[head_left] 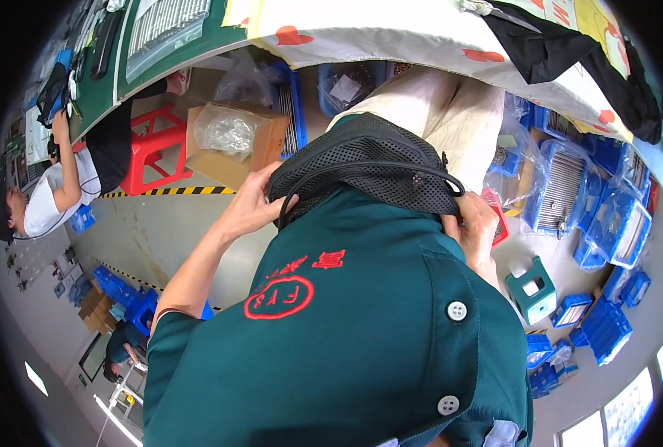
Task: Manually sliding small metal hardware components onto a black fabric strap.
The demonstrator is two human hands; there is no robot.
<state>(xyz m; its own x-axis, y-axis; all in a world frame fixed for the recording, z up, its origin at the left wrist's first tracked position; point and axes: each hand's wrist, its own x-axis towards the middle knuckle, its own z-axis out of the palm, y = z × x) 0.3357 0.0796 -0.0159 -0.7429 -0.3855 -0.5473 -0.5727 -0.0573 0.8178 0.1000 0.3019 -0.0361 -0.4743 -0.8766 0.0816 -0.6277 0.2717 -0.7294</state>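
A black mesh bag (368,145) lies across my lap against the front of my dark green shirt. Along its near side runs a curved black cord (376,165). My left hand (251,205) is closed on the left end of the bag, thumb on the near side and the other fingertips partly hidden by the mesh. At the bag's right end, my right hand (474,226) has its fingers curled in around the edge by the cord. What lies inside the bag, if anything, is hidden.
Ahead stands a table with a white, heart-patterned cloth (391,37), a black cloth (547,52) on it. An open cardboard box (264,145) and a red stool (152,149) are at left. Blue bins (559,186) of metal parts and a green stool (532,290) are at right. A co-worker (55,194) sits far left.
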